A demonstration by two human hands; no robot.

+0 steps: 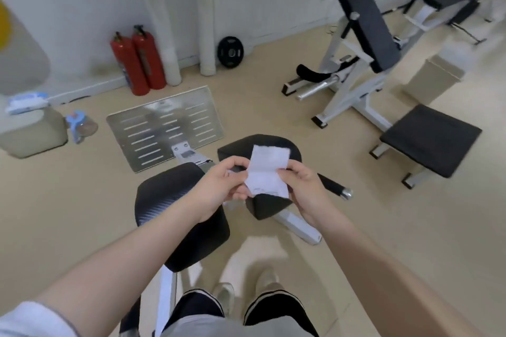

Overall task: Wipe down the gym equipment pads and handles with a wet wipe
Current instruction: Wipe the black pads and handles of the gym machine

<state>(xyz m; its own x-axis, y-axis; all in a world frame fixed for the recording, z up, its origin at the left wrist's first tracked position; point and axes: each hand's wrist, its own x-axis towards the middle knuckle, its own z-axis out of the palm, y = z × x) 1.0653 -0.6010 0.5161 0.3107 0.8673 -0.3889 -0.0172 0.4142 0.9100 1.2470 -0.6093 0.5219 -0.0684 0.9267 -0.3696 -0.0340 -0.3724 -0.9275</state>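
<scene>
The folded wet wipe [268, 169] is pinched between both hands' fingers [235, 172]; if tugged unevenly, it may tear or drop.

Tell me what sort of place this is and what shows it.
Most likely a small gym or home workout room. A white-framed bench with a black back pad stands by the wall, a black weight plate leans against it, and padded black machine seats sit below the hands.

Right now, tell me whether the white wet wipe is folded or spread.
Partly folded: the thin white wet wipe shows a crease across its middle, pinched at its sides by the left hand and right hand.
</scene>
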